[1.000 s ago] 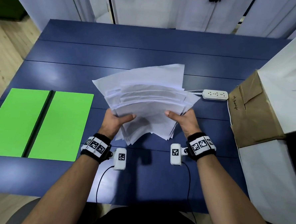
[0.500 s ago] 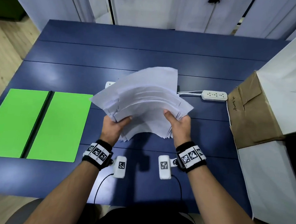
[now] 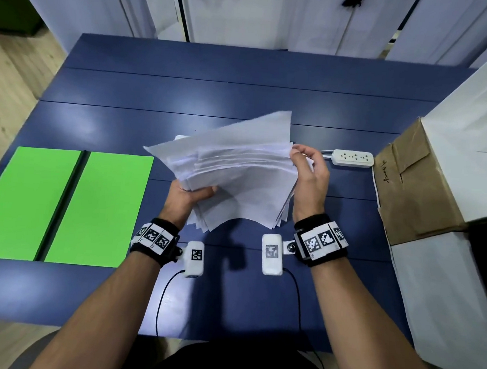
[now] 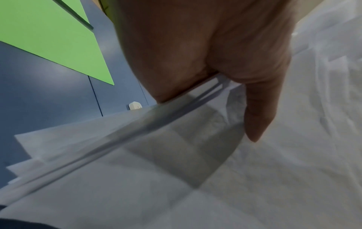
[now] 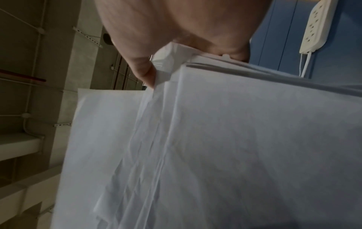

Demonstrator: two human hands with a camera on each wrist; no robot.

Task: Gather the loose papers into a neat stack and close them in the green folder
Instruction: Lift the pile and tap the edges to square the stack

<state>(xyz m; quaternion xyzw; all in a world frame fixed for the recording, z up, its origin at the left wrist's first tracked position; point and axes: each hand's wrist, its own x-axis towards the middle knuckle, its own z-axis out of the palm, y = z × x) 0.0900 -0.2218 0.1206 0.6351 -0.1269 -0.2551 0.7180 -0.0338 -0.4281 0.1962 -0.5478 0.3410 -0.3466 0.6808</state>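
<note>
A fanned, uneven bundle of white papers (image 3: 237, 178) is held up above the blue table (image 3: 243, 70). My left hand (image 3: 190, 195) grips its lower left corner, thumb on top of the sheets (image 4: 254, 108). My right hand (image 3: 308, 171) has its fingers curled round the right edge near the top corner, and in the right wrist view its thumb (image 5: 145, 72) pinches the sheet edges (image 5: 215, 139). The green folder (image 3: 64, 204) lies open and flat on the table to the left, apart from both hands.
A white power strip (image 3: 352, 158) with its cable lies right of the papers. A brown cardboard box (image 3: 413, 189) and white boxes (image 3: 443, 296) crowd the right side. A small white object (image 4: 134, 106) sits behind the papers. White cabinets stand beyond the table's far edge.
My right hand slid from the bundle's lower right corner up along the right edge to near the top. The left hand stayed at the lower left corner, and the sheets drew closer together.
</note>
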